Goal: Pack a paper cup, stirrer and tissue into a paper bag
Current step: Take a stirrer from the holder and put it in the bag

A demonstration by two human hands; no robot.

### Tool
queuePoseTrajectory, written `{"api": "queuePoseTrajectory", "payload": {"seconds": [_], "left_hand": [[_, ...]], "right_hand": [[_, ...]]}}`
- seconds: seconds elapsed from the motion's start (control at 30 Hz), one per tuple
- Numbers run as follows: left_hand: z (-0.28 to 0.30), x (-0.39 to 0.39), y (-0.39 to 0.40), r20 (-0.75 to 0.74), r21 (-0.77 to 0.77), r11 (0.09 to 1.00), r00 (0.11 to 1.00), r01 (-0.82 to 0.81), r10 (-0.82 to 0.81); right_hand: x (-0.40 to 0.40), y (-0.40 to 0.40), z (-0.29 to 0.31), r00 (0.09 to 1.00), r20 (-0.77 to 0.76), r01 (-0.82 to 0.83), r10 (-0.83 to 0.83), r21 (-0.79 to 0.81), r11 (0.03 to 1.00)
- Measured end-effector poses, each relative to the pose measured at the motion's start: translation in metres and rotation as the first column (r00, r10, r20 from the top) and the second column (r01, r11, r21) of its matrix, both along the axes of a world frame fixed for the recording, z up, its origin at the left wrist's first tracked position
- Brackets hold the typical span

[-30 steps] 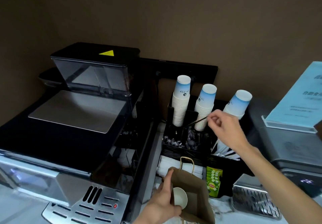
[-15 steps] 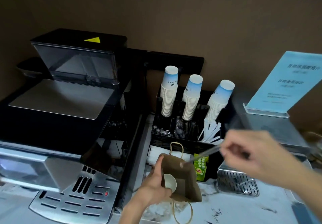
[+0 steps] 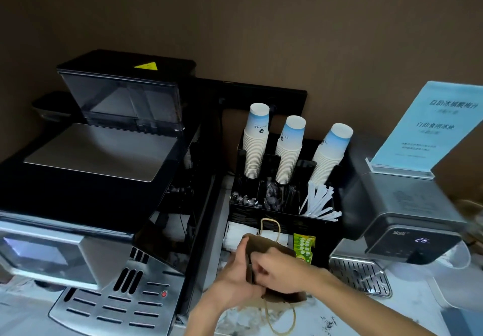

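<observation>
Packing status: both your hands at the paper bag [image 3: 277, 253] on the desk [image 3: 407, 309].
Your left hand [image 3: 239, 270] grips its left wall; your right hand [image 3: 278, 270] reaches into the mouth, its grip hidden. Cup and stirrer unseen, perhaps inside; tissue [image 3: 235, 236] likely remains.

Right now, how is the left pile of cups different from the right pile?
The left cup stack stands almost straight up; the right cup stack leans over to the right. The left cup stack sits further back by the coffee machine; the right cup stack rises just behind the white wrapped sticks. Both are upside-down white cups with blue tops.
</observation>
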State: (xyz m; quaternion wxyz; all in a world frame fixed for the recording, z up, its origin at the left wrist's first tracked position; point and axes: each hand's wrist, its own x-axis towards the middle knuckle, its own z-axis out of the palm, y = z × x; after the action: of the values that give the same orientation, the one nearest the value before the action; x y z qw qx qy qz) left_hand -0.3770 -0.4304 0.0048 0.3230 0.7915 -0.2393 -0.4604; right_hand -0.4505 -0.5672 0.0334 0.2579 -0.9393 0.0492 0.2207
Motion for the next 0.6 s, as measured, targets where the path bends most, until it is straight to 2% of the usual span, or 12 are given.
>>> {"api": "queuePoseTrajectory", "payload": {"seconds": [0.13, 0.33, 0.47, 0.6], "left_hand": [[0.002, 0.000, 0.000, 0.017, 0.039, 0.999, 1.000, -0.014, 0.014], [0.005, 0.002, 0.001, 0.022, 0.053, 0.999, 1.000, -0.005, 0.004], [0.011, 0.002, 0.004, 0.037, 0.058, 0.998, 0.999, 0.010, -0.012], [0.016, 0.001, 0.010, 0.037, 0.043, 0.999, 0.999, 0.009, -0.010]], "right_hand": [[0.020, 0.006, -0.013, 0.991, -0.132, -0.023, 0.020, -0.021, 1.000], [0.041, 0.016, -0.028, 0.940, -0.339, 0.013, -0.034, -0.064, 0.998], [0.043, 0.025, -0.033, 0.940, -0.342, -0.040, 0.023, -0.043, 0.998], [0.042, 0.026, -0.036, 0.936, -0.350, -0.056, 0.021, -0.089, 0.994]]}}
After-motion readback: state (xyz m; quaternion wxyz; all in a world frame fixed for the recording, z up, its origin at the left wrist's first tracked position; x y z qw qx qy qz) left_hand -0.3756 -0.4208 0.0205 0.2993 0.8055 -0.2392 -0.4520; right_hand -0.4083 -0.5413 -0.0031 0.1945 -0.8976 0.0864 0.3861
